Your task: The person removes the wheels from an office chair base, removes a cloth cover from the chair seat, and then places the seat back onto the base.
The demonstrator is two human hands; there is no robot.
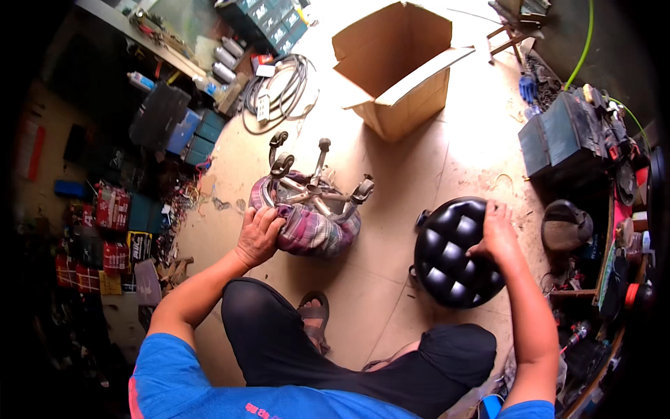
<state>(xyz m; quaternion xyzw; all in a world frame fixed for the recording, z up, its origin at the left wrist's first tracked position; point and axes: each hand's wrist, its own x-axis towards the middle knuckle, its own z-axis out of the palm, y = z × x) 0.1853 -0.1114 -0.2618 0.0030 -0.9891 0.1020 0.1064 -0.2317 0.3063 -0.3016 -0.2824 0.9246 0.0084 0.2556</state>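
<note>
A small rolling stool with a plaid padded seat (324,236) lies upside down on the floor in front of me, its metal legs and casters (314,190) pointing up. My left hand (258,237) is closed over the near left edge of that seat. To the right is a second stool with a round, tufted black seat (453,248), seat side up, two casters showing at its left edge. My right hand (497,234) grips the right side of this seat, thumb on top and fingers along the rim. The rest of its underside is hidden.
Ahead, an open cardboard box (405,105) stands on the tiled floor. A coiled grey cable (289,91) lies at the far left. Boxes and parts (112,230) crowd the left side; batteries (565,136) and a cluttered shelf (593,272) line the right.
</note>
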